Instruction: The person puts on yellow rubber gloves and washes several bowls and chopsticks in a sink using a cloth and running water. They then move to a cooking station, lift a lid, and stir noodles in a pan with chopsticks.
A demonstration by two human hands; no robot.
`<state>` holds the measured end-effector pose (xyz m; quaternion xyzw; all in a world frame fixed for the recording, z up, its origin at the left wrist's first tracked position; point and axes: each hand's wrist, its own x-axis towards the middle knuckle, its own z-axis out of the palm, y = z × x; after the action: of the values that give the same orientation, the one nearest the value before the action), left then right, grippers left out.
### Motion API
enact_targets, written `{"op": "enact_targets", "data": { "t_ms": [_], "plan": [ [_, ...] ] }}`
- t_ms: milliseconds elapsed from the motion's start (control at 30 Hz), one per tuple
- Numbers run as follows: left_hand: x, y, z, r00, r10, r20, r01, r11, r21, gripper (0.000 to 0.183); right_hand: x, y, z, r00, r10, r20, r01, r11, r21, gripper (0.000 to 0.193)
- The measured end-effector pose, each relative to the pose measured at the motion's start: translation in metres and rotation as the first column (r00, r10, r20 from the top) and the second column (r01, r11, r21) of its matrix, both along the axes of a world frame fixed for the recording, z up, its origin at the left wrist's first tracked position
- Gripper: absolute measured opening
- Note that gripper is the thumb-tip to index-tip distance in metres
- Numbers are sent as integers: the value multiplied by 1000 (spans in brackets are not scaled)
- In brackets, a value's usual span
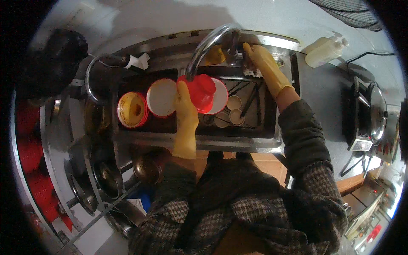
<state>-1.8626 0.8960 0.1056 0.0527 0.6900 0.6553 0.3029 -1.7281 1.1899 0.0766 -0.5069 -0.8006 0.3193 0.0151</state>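
Yellow rubber gloves cover both my hands. My left hand is closed on a red bowl, tipped with its base outward under the curved faucet. Behind it shows a white bowl with a red rim, and to its left lies another white-lined bowl. A stack of red bowls, the top one smeared with yellow-brown residue, sits at the sink's left end. At the back right ledge my right hand is closed over a rough, whitish mesh-like scrubber, partly hidden by the glove.
Several small round cups and dark long-handled utensils lie in the right part of the metal sink. A pale soap bottle stands at the back right. Pans rest on a rack at the left. A lidded pot is far right.
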Motion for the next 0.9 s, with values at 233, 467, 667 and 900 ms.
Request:
{"op": "enact_targets", "data": {
  "t_ms": [233, 467, 667, 900],
  "plan": [
    [3, 5, -2, 1000, -19, -4, 19, 999, 29, 62, 3, 11, -23, 999, -24, -34, 24, 1000, -14, 72],
    [6, 4, 3, 998, -24, 64, 24, 1000, 3, 63, 6, 12, -18, 999, -27, -23, 25, 998, -64, 71],
    [1, -1, 1, 994, -105, -21, 104, 992, -69, 62, 10, 13, -26, 999, -6, -39, 6, 1000, 0, 73],
    [6, 7, -31, 982, 2, -189, -9, 999, -35, 59, 37, -83, 7, 948, -130, -291, 55, 966, -252, 50]
  ]
}}
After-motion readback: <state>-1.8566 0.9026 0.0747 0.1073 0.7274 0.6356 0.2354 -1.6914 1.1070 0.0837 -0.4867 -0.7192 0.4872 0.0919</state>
